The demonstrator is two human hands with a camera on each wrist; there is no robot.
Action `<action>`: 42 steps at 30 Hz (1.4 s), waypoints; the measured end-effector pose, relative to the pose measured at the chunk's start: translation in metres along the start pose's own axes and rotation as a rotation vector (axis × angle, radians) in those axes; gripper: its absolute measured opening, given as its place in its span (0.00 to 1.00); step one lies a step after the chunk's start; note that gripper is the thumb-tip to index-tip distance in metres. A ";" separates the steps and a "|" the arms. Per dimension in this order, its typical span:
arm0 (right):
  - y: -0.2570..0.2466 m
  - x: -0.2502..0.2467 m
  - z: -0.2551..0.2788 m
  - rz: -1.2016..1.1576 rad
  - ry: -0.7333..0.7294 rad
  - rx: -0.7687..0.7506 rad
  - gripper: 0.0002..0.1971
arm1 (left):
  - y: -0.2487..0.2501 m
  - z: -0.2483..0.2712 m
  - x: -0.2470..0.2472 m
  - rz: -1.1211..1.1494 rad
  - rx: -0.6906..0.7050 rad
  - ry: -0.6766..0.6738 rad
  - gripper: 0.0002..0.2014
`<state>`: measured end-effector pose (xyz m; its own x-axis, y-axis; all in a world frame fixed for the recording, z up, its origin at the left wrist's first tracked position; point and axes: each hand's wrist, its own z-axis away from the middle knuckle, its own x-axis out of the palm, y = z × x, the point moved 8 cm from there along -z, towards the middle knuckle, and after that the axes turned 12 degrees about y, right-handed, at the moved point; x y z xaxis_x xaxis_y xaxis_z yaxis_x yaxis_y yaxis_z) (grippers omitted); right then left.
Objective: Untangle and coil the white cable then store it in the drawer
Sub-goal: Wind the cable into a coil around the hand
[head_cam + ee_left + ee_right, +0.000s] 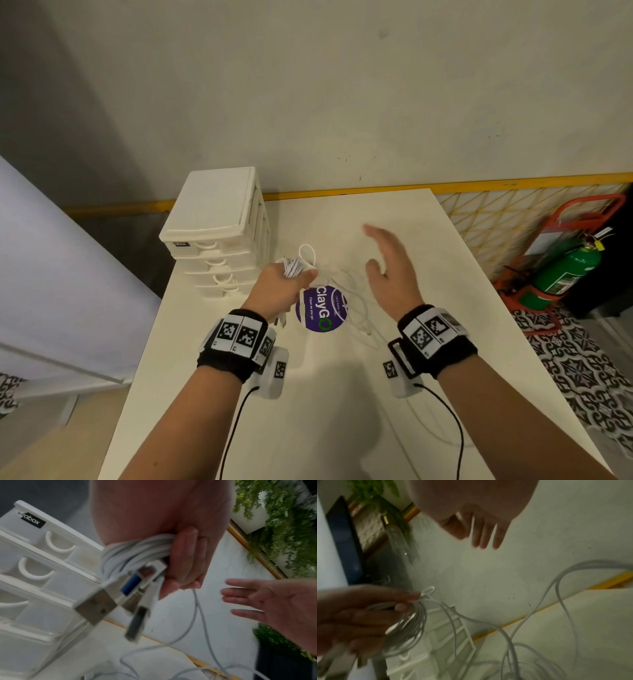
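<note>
Left hand (279, 289) clenched around a bundle of white cable (294, 267) loops just right of the drawer unit (219, 236), USB plugs (96, 609) dangling below the fist; right hand (390, 270) flat, fingers spread, empty, further right of the drawers. Loose cable tail (356, 301) sprawled over the table (342, 394) and purple sticker (320, 308). Likely risks: tail snagging while gathered, coil springing loose.

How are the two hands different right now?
The left hand is curled round a bundle of white cable; the right hand is open with straight fingers and holds nothing. The left hand is beside the drawers; the right is raised farther away. Both wear black wristbands.
</note>
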<state>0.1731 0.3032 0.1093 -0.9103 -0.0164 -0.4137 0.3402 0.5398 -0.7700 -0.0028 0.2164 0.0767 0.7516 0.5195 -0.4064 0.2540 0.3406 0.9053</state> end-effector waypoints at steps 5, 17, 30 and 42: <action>0.010 0.054 0.027 0.167 -0.445 -0.092 0.22 | 0.013 0.007 0.010 0.081 0.015 -0.087 0.17; 0.075 0.012 0.022 0.274 -0.366 0.072 0.09 | 0.008 -0.016 -0.037 -0.025 0.012 0.183 0.22; 0.024 0.018 0.006 0.177 -0.415 0.088 0.56 | 0.026 -0.008 -0.006 -0.193 0.152 0.141 0.20; 0.006 0.027 0.001 -0.068 -0.485 0.143 0.05 | -0.004 0.028 0.031 -0.140 0.024 -0.444 0.16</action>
<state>0.1504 0.3049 0.0928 -0.7290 -0.4546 -0.5118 0.3433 0.4040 -0.8479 0.0371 0.2091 0.0642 0.8955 0.0824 -0.4374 0.3818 0.3628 0.8501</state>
